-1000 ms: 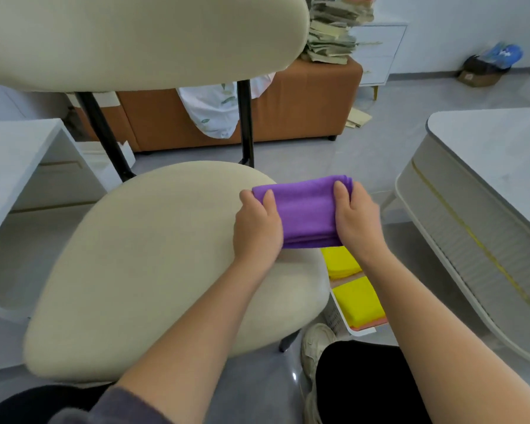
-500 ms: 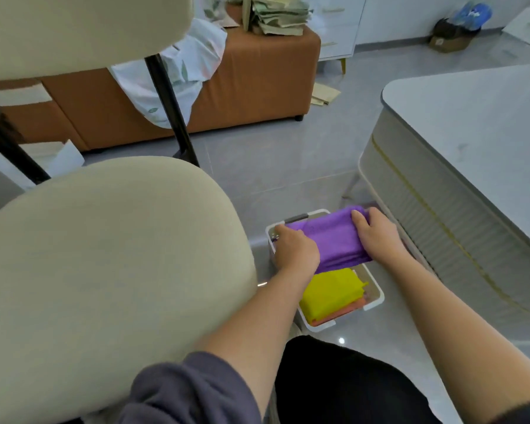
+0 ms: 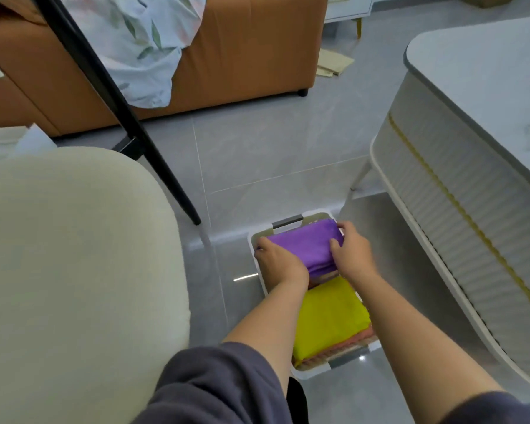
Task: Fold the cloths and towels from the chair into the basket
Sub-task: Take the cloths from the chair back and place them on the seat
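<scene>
Cloth (image 3: 303, 243): purple, folded, smooth | in basket (image 3: 309, 374) | left hand (image 3: 280, 264), right hand (image 3: 354, 254) gripping its ends

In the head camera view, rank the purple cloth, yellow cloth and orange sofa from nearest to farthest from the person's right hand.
1. The purple cloth: gripped by the right hand, far end of the basket.
2. The yellow cloth: the basket's near end.
3. The orange sofa: across the floor, at the back.

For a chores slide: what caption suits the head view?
Left hand and right hand hold a folded purple cloth in the far end of the white basket, beyond a folded yellow cloth.
</scene>
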